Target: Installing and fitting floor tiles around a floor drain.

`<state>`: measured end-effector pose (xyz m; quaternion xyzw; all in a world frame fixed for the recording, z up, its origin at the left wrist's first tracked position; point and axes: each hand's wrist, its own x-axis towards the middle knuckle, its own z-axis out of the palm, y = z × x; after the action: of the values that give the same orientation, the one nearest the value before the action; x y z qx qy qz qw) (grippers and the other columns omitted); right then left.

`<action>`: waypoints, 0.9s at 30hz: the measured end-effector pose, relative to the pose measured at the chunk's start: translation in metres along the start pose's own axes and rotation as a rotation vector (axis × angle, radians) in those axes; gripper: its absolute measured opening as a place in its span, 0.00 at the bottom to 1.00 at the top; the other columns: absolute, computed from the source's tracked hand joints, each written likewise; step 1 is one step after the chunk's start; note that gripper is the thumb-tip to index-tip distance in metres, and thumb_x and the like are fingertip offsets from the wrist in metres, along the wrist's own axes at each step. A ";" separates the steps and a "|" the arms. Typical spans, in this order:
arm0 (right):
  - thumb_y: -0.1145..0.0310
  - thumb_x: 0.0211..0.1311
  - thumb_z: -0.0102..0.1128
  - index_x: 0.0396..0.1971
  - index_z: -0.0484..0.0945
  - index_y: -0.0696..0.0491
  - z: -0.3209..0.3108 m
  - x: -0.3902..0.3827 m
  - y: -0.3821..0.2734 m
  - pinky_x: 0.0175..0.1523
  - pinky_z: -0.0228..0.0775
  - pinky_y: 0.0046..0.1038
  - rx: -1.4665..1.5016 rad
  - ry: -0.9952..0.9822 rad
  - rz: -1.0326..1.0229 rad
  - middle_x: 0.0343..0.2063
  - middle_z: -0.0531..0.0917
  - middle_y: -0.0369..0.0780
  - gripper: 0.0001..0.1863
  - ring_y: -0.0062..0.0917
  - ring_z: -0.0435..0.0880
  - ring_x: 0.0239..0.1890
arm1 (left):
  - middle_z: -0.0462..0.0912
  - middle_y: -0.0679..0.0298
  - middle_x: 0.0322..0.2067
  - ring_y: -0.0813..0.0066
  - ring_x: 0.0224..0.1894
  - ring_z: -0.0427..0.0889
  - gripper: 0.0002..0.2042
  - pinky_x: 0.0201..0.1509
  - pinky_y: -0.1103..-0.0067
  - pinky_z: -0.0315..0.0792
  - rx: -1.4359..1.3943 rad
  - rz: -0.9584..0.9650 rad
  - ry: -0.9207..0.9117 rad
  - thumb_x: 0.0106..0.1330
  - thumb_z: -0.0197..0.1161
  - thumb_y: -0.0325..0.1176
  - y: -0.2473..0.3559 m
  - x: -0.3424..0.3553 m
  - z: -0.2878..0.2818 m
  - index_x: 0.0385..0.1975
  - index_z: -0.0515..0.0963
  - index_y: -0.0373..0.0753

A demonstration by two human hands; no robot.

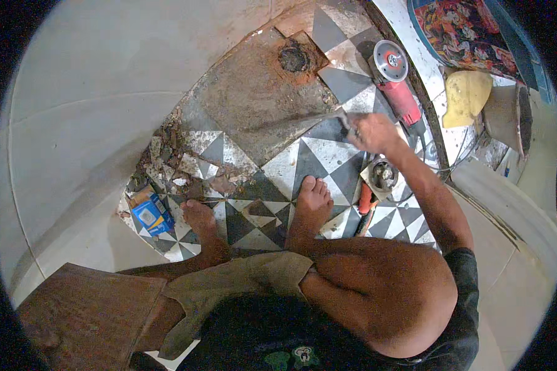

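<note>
Right of centre: reaching with curled right hand point(375, 133), cannot tell if grasping | upper right: near red angle grinder point(400, 100) | cannot see left hand

Open way across the stripped floor patch point(247, 105)
Left of the right hand point(377, 134), passage is free to the rubble point(167, 157); the red angle grinder point(400, 99) blocks the right, the feet point(312, 204) the near side.

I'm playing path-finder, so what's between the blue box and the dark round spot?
In the head view, from the blue box: broken tile pieces and rubble, patterned tiles, then a brown patch reaching the dark round spot.
</note>
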<state>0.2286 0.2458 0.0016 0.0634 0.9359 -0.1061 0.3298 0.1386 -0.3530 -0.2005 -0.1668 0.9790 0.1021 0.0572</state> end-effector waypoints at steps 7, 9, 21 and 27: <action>0.52 0.56 0.58 0.41 0.78 0.54 0.009 -0.010 0.017 0.38 0.77 0.45 0.066 0.171 0.090 0.27 0.84 0.50 0.21 0.46 0.85 0.31 | 0.76 0.35 0.44 0.32 0.45 0.74 0.27 0.52 0.50 0.65 -0.065 0.291 0.057 0.75 0.37 0.48 0.012 -0.009 -0.003 0.45 0.73 0.26; 0.54 0.55 0.59 0.38 0.80 0.54 0.007 -0.018 0.015 0.38 0.78 0.45 0.135 0.231 0.105 0.27 0.84 0.50 0.19 0.46 0.85 0.31 | 0.77 0.36 0.38 0.32 0.40 0.74 0.25 0.46 0.48 0.65 0.115 0.459 0.091 0.75 0.38 0.47 0.033 -0.018 -0.014 0.41 0.72 0.27; 0.58 0.56 0.59 0.36 0.76 0.60 0.001 -0.030 -0.036 0.41 0.76 0.49 0.429 0.395 0.205 0.26 0.82 0.55 0.18 0.51 0.83 0.31 | 0.76 0.30 0.42 0.28 0.47 0.74 0.26 0.51 0.47 0.66 -0.123 0.084 -0.194 0.74 0.36 0.47 0.056 -0.022 -0.035 0.46 0.71 0.25; 0.58 0.59 0.58 0.39 0.76 0.61 0.039 -0.022 -0.111 0.42 0.75 0.47 0.623 0.126 0.071 0.26 0.81 0.57 0.19 0.53 0.82 0.31 | 0.77 0.37 0.40 0.37 0.38 0.75 0.21 0.43 0.52 0.69 1.634 0.699 0.768 0.74 0.38 0.41 0.077 -0.048 -0.052 0.41 0.72 0.28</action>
<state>0.2484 0.1283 0.0037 0.2002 0.8743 -0.3718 0.2393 0.1538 -0.2783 -0.1290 0.2031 0.6942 -0.6604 -0.2019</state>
